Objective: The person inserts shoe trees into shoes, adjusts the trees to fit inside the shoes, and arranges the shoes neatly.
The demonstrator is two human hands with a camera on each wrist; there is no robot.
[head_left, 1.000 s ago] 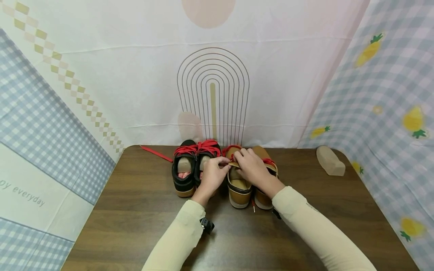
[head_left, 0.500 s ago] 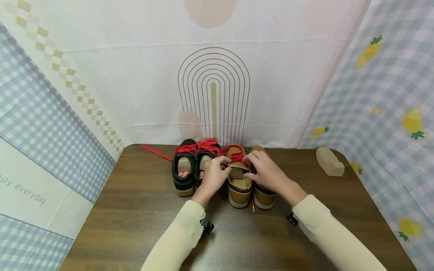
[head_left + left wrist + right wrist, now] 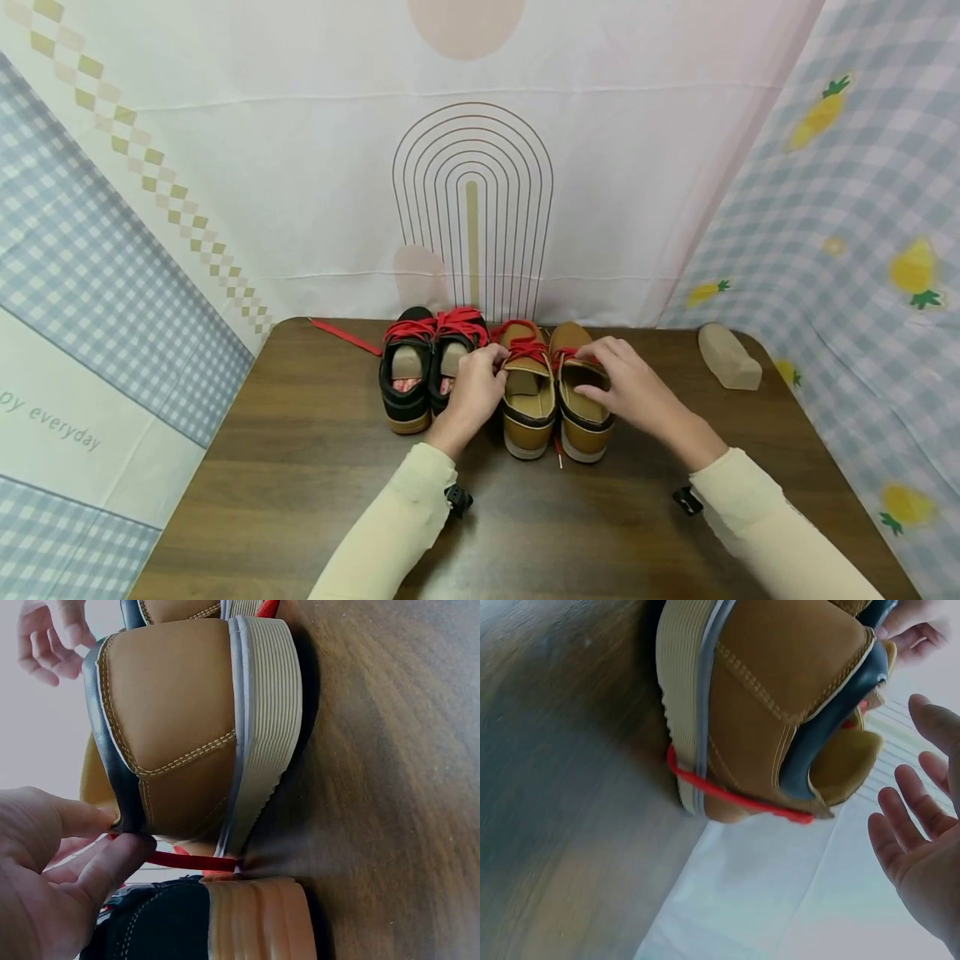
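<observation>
Two brown shoes with red laces stand side by side, heels toward me. My left hand [image 3: 474, 390] pinches the collar edge of the left brown shoe [image 3: 527, 437] between thumb and finger; the left wrist view shows the thumb and finger [image 3: 127, 859] on either side of the edge. A beige block sits inside that shoe, under the tongue. Over the opening of the right brown shoe [image 3: 584, 437] is my right hand [image 3: 637, 385]. In the right wrist view its fingers [image 3: 911, 806] are spread, apart from the shoe, with a red lace [image 3: 735, 796] hanging down the shoe's side.
A pair of black shoes [image 3: 408, 410] with red laces and beige blocks inside stands left of the brown pair. One loose red lace end [image 3: 345, 337] lies at the back left. Another beige shoe-shaped block [image 3: 729, 357] lies at the back right of the wooden table [image 3: 300, 500].
My right hand has let go of the left brown shoe's tongue area and moved right, over the right brown shoe. My left hand has stayed at the left brown shoe.
</observation>
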